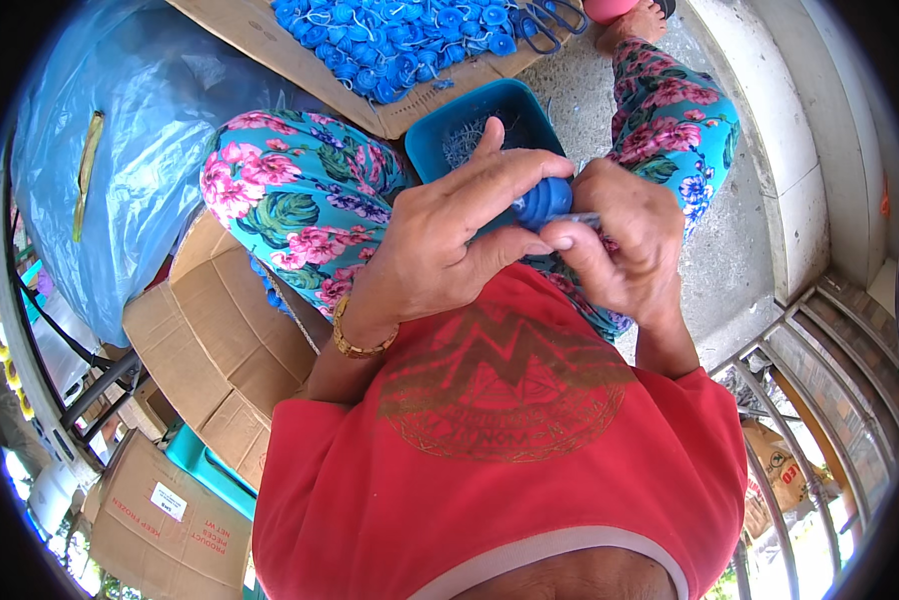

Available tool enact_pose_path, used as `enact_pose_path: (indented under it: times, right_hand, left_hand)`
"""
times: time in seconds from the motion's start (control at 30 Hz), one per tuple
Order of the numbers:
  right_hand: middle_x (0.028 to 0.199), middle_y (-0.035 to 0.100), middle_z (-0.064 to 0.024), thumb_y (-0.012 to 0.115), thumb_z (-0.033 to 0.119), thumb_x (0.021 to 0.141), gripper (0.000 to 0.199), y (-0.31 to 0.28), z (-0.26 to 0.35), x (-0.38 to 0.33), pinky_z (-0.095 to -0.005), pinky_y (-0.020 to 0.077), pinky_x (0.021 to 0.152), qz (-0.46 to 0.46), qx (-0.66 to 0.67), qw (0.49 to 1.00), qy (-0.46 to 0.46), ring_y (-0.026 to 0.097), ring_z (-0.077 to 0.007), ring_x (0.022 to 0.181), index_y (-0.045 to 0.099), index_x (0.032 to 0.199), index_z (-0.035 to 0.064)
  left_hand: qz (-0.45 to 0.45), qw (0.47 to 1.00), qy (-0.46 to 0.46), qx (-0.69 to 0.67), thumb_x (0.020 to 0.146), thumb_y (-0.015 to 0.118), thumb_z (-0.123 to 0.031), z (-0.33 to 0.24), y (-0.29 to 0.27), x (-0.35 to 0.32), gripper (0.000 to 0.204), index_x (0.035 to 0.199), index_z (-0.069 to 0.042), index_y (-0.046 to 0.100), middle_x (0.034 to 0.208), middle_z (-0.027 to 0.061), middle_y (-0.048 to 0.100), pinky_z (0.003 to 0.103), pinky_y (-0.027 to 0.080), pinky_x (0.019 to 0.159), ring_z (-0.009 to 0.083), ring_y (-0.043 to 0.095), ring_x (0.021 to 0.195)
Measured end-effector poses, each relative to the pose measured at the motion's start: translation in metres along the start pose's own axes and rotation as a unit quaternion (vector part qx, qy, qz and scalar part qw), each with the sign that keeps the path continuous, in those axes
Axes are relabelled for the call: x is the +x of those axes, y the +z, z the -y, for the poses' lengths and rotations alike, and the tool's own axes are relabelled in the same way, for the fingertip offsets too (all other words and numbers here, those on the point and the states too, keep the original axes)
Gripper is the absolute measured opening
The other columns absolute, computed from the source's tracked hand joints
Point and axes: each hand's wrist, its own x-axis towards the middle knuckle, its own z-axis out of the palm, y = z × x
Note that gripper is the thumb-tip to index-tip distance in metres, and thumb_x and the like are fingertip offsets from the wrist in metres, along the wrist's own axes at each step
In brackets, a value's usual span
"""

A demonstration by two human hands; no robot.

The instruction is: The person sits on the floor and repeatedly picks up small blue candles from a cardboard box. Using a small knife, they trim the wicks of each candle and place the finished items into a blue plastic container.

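Note:
My left hand (445, 225) curls its thumb and fingers around a small, round, ridged blue plastic piece (544, 203), holding it above my lap. Against the side of that piece my right hand (625, 240) is closed, its thumb pressed toward the fingers. A thin greyish strip (582, 218) sticks out between them; its kind cannot be made out. Just beyond my hands a teal basin (422, 135) holds fine pale and blue scraps. Farther off, a heap of similar blue pieces (395, 45) with white strings lies on cardboard.
Dark-handled scissors (552, 22) rest beside the heap, at the cardboard's (370, 112) edge. A large blue plastic bag (140, 170) fills the far left. An opened cardboard box (230, 330) is by my left side. Metal railings (805, 470) stand at right.

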Motion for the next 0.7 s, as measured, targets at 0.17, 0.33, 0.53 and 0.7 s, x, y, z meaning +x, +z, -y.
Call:
enact_pose_path:
  times: [0.17, 0.33, 0.53, 0.7]
  right_hand:
    - [0.06, 0.051, -0.0073, 0.073, 0.026, 0.073, 0.028, 0.001, 0.003, -0.002, -0.0309, 0.0398, 0.044, -0.035, 0.03, 0.998, 0.032, 0.052, -0.0225, 0.051, 0.057, 0.076, 0.0031]
    - [0.069, 0.051, -0.0098, 0.073, 0.044, 0.07, 0.049, -0.01, 0.0, 0.003, -0.0321, 0.042, 0.049, 0.004, 0.026, 0.997, 0.078, 0.054, -0.0235, 0.058, 0.055, 0.083, 0.0004]
    - [0.071, 0.052, -0.0095, 0.075, 0.044, 0.067, 0.051, -0.007, -0.004, 0.008, -0.0317, 0.045, 0.054, 0.02, 0.017, 0.999, 0.042, 0.055, -0.0251, 0.061, 0.054, 0.083, 0.0008]
    - [0.072, 0.054, -0.0085, 0.08, 0.045, 0.059, 0.054, -0.004, 0.001, 0.011, -0.0324, 0.0457, 0.054, 0.019, -0.02, 0.998, 0.064, 0.056, -0.0243, 0.062, 0.055, 0.081, 0.0021]
  left_hand:
    - [-0.006, 0.996, -0.043, -0.076, 0.076, 0.072, -0.018, 0.0, 0.001, 0.0, 0.041, 0.111, -0.003, 0.059, 0.101, 0.0091, 0.065, 0.045, 0.031, 0.105, 0.026, 0.064, 0.093]
    - [0.021, 0.98, -0.086, -0.18, 0.074, 0.073, -0.013, 0.004, 0.001, 0.004, 0.042, 0.113, -0.004, 0.059, 0.102, 0.0074, 0.065, 0.04, 0.036, 0.102, 0.0183, 0.062, 0.096]
    - [-0.013, 0.889, -0.196, -0.413, 0.083, 0.066, -0.023, -0.003, -0.001, 0.001, 0.045, 0.118, 0.004, 0.053, 0.111, 0.0134, 0.059, 0.03, 0.049, 0.081, 0.0172, 0.059, 0.095]
    - [-0.046, 0.91, -0.198, -0.36, 0.088, 0.058, -0.03, -0.008, -0.001, 0.001, 0.046, 0.117, 0.005, 0.053, 0.113, 0.0165, 0.057, 0.03, 0.05, 0.077, 0.0188, 0.061, 0.087]
